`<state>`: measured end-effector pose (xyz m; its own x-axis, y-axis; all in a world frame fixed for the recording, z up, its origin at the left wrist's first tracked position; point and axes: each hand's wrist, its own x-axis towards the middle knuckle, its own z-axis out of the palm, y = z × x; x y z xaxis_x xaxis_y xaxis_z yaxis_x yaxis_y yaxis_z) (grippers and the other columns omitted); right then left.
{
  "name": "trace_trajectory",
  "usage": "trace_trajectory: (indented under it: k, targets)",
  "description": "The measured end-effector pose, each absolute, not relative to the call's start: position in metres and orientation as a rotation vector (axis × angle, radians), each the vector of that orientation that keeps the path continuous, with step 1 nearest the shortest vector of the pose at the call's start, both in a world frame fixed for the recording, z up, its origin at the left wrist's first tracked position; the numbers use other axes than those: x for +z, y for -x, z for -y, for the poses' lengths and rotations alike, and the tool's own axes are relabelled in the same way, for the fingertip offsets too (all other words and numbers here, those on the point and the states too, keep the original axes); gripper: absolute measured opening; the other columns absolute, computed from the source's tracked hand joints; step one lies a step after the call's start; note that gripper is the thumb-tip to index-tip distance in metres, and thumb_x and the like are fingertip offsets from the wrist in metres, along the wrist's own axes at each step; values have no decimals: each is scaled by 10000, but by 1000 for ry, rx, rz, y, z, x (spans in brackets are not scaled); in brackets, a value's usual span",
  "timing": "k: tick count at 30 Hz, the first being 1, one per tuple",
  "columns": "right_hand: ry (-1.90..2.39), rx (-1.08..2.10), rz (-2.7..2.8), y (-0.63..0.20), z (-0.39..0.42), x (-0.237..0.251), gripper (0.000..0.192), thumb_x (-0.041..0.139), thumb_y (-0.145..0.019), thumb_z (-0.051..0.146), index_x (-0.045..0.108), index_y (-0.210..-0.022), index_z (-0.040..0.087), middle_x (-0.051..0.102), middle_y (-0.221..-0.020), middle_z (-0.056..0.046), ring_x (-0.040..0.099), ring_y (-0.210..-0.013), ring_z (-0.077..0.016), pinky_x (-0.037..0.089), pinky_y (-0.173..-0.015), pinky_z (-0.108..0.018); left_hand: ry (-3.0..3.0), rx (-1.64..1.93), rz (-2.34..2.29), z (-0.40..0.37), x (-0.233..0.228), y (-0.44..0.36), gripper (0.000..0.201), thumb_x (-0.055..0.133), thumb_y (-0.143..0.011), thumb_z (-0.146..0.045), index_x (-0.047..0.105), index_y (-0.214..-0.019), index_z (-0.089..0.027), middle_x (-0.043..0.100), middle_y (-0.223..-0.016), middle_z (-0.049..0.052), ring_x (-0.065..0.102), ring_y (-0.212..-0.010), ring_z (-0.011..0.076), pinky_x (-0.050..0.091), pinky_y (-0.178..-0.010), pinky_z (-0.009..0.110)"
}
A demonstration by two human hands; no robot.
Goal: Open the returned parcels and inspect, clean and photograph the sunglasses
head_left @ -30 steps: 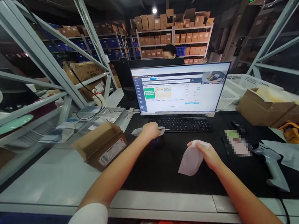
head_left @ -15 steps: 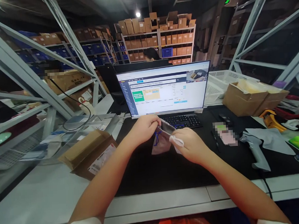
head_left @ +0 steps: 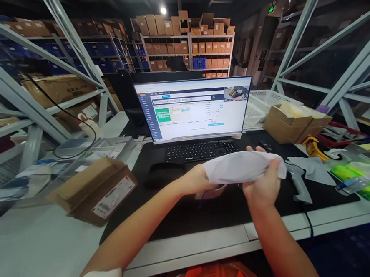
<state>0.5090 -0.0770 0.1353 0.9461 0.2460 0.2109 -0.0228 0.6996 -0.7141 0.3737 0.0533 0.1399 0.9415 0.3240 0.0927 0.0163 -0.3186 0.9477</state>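
A soft white cloth pouch (head_left: 237,166) is stretched sideways between my two hands, in front of the keyboard. My left hand (head_left: 194,180) is closed at its left end, the fingertips hidden by the cloth. At the other end, my right hand (head_left: 265,186) has its thumb on the near face, with some fingers showing behind the upper edge. Below the cloth hangs a pinkish flap (head_left: 211,193) with a bit of blue cord; its join to the pouch is unclear.
A lit monitor (head_left: 195,108) stands behind the black keyboard (head_left: 201,149). An open cardboard box (head_left: 100,189) lies left on the bench. To the right are a barcode scanner (head_left: 299,186), grey cloth (head_left: 314,170), a yellow tape dispenser (head_left: 314,148) and another carton (head_left: 287,126).
Both hands have turned and moved right, the right hand farther. The pouch, held by its rim with blue cord hanging, is now spread sideways, its white face showing. The view has shifted slightly right.
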Motion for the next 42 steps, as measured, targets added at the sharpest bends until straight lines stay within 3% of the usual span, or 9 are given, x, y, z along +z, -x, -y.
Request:
trace_trajectory:
  k: [8, 14, 17, 21, 25, 30, 33, 36, 42]
  targets:
    - [1158, -427, 1187, -531, 109, 101, 411, 485, -978, 567, 727, -902, 244, 699, -1052, -129, 703, -1037, -325, 572, -901, -512, -1726, 336, -339, -52, 126, -370, 722, 645, -691, -83, 554, -1405, -146, 730, -1141, 96, 717, -936, 226, 570, -779, 308]
    - [1088, 229, 1217, -515, 103, 88, 265, 571, -955, 444, 689, -1099, 255, 543, -1467, -106, 550, -1324, -333, 474, -1080, -524, -2300, 833, -306, -51, 111, -375, 571, 604, -764, -77, 616, -1326, -173, 616, -1389, 135, 586, -1287, 273, 445, -1143, 458]
    - [1089, 473, 1030, -516, 98, 78, 400, 586, -927, 431, 599, -1285, 254, 659, -1308, -111, 651, -1157, -313, 540, -964, -474, -2406, 900, -266, -55, 105, -373, 605, 548, -787, -45, 564, -1376, -184, 587, -1425, 127, 559, -1327, 256, 432, -1165, 456]
    - [1251, 562, 1345, -522, 100, 80, 312, 597, -894, 433, 732, -1049, 198, 706, -1088, -104, 667, -958, -271, 535, -881, -404, -2586, 566, -271, -62, 107, -368, 755, 521, -757, -18, 438, -1484, -202, 523, -1497, 123, 544, -1348, 274, 458, -1139, 450]
    - [1342, 551, 1301, -524, 95, 76, 353, 606, -866, 480, 748, -1018, 195, 644, -1256, -124, 622, -1091, -292, 498, -962, -428, -2723, 332, -251, -64, 121, -364, 821, 459, -776, -2, 342, -1548, -256, 525, -1488, 107, 652, -1192, 280, 553, -981, 414]
    - [1068, 1055, 945, -532, 82, 53, 555, 608, -841, 603, 674, -1237, 220, 672, -1313, -110, 595, -1244, -315, 457, -1063, -481, -2597, 384, -26, -61, 138, -361, 766, 515, -806, -26, 418, -1515, -299, 480, -1539, 67, 547, -1324, 250, 460, -1099, 385]
    - [1009, 1171, 743, -536, 79, 50, 532, 525, -872, 621, 701, -1161, 210, 705, -1259, -115, 640, -1176, -312, 501, -995, -492, -2299, 398, -74, -68, 136, -364, 714, 620, -822, -122, 451, -1496, -287, 548, -1466, 107, 650, -980, 177, 551, -861, 324]
    - [1005, 1164, 605, -536, 78, 52, 444, 556, -856, 551, 715, -1066, 195, 738, -1166, -114, 672, -1081, -307, 530, -928, -487, -1929, 425, -119, -85, 121, -371, 763, 693, -814, -219, 405, -1516, -295, 541, -1459, 158, 474, -609, 55, 481, -606, 246]
    - [1206, 897, 565, -530, 76, 52, 355, 689, -779, 530, 699, -874, 189, 745, -890, -62, 673, -928, -272, 537, -887, -430, -1847, 687, -252, -86, 105, -383, 654, 597, -876, -198, 410, -1500, -253, 574, -1417, 149, 437, -560, 33, 500, -635, 246]
